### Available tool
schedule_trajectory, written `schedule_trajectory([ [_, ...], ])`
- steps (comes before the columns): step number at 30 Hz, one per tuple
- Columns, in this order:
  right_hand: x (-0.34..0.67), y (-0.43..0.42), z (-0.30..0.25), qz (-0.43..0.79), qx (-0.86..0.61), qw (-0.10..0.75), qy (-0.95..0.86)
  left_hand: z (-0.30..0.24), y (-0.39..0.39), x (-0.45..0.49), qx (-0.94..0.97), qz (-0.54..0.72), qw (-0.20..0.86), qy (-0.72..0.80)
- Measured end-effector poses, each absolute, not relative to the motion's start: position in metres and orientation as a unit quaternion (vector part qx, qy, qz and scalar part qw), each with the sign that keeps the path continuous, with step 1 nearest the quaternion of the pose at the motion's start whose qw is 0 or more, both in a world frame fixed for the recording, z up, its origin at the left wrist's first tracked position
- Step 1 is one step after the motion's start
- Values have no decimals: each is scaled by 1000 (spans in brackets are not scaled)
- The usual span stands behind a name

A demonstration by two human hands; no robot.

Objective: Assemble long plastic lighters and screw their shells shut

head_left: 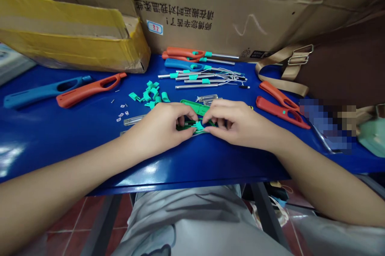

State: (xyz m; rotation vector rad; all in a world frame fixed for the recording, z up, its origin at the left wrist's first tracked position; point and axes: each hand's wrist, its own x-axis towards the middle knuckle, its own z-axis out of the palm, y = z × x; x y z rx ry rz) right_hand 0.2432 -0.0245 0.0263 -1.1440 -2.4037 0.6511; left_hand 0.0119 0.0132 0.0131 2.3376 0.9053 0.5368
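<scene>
My left hand (pixel 173 123) and my right hand (pixel 230 121) meet over the table's front part, fingers pinched around a small teal plastic piece (pixel 199 126). The piece sits at a green lighter shell half lying low between my hands, mostly hidden by the fingers. Just behind it lies another green lighter shell half (pixel 195 107). Several loose teal plastic parts (pixel 155 91) are heaped beyond my left hand. A clear plastic tube (pixel 134 120) is partly covered by that hand, and more clear tubes (pixel 207 99) lie behind my right hand.
Metal lighter rods with wires (pixel 197 85) lie mid-table, with orange lighters (pixel 186 53) and a blue lighter (pixel 183 65) behind. Blue (pixel 45 92) and orange shells (pixel 90 91) lie left, red-orange shells (pixel 279 111) right. A cardboard box (pixel 234 15) borders the back; a tan strap (pixel 279 83) lies right.
</scene>
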Motion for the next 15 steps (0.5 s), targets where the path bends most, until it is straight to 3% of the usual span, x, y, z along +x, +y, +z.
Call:
schedule_trajectory([
  [15, 235, -33, 23, 180, -366, 156, -900, 16, 11, 10, 889, 183, 270, 322],
])
